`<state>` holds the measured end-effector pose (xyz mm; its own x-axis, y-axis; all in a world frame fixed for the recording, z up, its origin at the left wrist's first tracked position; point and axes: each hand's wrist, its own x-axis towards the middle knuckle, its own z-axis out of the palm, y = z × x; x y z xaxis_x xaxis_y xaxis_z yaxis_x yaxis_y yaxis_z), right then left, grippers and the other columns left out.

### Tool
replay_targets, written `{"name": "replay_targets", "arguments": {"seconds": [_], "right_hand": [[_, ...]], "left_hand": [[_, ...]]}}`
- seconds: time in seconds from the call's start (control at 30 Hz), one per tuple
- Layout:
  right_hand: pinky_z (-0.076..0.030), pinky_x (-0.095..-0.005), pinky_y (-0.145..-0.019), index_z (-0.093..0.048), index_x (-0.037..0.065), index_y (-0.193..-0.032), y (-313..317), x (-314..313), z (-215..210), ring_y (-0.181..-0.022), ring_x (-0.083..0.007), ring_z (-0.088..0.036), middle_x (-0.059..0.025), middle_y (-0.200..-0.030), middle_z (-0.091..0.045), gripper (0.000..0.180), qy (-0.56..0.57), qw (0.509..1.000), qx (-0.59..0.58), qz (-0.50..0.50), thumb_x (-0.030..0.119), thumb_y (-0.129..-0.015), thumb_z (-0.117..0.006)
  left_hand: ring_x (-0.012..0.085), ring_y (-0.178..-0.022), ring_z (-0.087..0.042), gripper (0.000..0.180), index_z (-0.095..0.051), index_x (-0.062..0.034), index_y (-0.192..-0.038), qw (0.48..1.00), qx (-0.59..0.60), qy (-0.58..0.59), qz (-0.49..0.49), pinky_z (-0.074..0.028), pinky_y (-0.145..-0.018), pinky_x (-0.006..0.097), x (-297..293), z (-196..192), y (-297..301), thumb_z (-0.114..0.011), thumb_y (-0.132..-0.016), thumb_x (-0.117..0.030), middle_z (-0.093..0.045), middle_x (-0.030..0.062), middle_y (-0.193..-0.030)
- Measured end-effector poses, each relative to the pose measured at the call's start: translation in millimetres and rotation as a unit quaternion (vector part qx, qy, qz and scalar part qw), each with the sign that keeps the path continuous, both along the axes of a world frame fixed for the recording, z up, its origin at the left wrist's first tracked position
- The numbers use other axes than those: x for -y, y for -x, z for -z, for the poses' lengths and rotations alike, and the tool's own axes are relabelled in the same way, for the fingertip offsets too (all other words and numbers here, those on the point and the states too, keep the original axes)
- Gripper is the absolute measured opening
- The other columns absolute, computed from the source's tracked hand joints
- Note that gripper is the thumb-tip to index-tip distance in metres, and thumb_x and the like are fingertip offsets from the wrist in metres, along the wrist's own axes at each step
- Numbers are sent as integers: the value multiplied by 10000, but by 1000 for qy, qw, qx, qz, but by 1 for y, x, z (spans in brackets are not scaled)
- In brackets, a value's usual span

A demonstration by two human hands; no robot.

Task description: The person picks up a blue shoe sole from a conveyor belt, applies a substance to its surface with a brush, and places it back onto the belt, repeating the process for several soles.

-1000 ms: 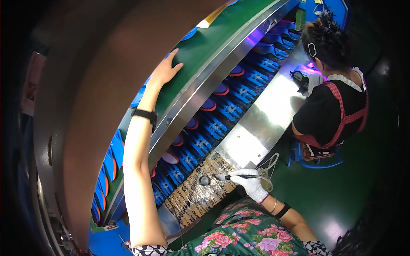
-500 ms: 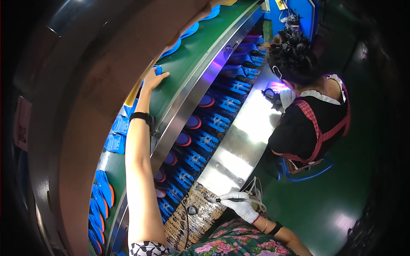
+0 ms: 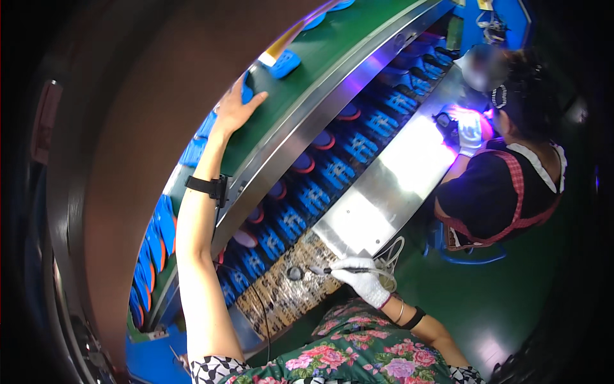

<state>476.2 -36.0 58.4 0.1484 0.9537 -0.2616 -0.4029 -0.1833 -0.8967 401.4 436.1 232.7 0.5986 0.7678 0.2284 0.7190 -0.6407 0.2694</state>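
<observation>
A: Since a second ago the left hand has slid further up the green belt.

B: Its fingers are spread flat, holding nothing; the blue sole lies up-belt, beyond the fingertips, its long axis across the belt. The gloved right hand grips a pen-like tool, well below.

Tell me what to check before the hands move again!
1. Left hand lies flat on the green conveyor belt, touching a blue shoe sole: ok.
2. Right hand, in a white glove, grips a thin pen-like tool: ok.
3. Tool tip is over the speckled brown work mat: ok.
4. Second blue shoe sole lies farther up the belt, clear of the left hand: ok.
5. Co-worker's gloved hand is far from both hands: ok.
6. Whether the belt is moving: cannot tell.
</observation>
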Motion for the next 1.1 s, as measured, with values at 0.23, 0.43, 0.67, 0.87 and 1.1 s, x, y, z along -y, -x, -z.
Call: {"name": "replay_targets", "arguments": {"seconds": [0.23, 0.43, 0.67, 0.87, 1.1], "right_hand": [[-566, -297, -862, -777, -14, -1014, 18, -7, 14, -921, -158, -724, -105, -1004, -780, 161, -12, 1000, 0, -12, 59, -873, -750], [-562, -292, -864, -773, -15, -1038, 22, -1, 15, -932, -154, -715, -96, -1003, -776, 174, -11, 1000, -11, -22, 50, -880, -742], [-559, -287, -849, -774, -13, -1044, 27, 13, 26, -922, -147, -710, -92, -997, -772, 177, -14, 1000, -5, -7, 57, -885, -742], [-559, -265, -820, -772, -11, -1059, 31, 14, 19, -903, -118, -693, -65, -992, -767, 175, -16, 1000, -18, 19, 62, -905, -732], [-539, -253, -777, -760, -18, -1086, 54, 13, 36, -850, -115, -676, -62, -994, -760, 199, 31, 990, -138, 9, 29, -895, -723]], "left_hand": [[449, -1356, -477, 994, -514, 16, -1411, 959, -104, 80, -250, -383, -1111, 471, 19, 26, 166, -653, -807, -760, -520, 340, -1407], [383, -938, -562, 511, -572, 1, -1012, 993, 11, 4, -119, -444, -837, 466, 43, 45, 148, -729, -897, -472, -576, 237, -964], [336, -950, -560, 445, -535, -46, -928, 998, 47, 30, 7, -439, -830, 433, 18, 34, 66, -750, -903, -435, -589, 201, -969], [245, -1032, -581, 378, -573, -78, -1027, 985, 164, 54, 31, -480, -880, 403, 28, 29, 91, -763, -922, -388, -588, 82, -1021], [244, -1208, -568, 202, -586, -68, -1088, 653, 666, 358, -39, -453, -1131, 565, 115, 7, 208, -702, -972, -186, -555, 84, -1231]]}}
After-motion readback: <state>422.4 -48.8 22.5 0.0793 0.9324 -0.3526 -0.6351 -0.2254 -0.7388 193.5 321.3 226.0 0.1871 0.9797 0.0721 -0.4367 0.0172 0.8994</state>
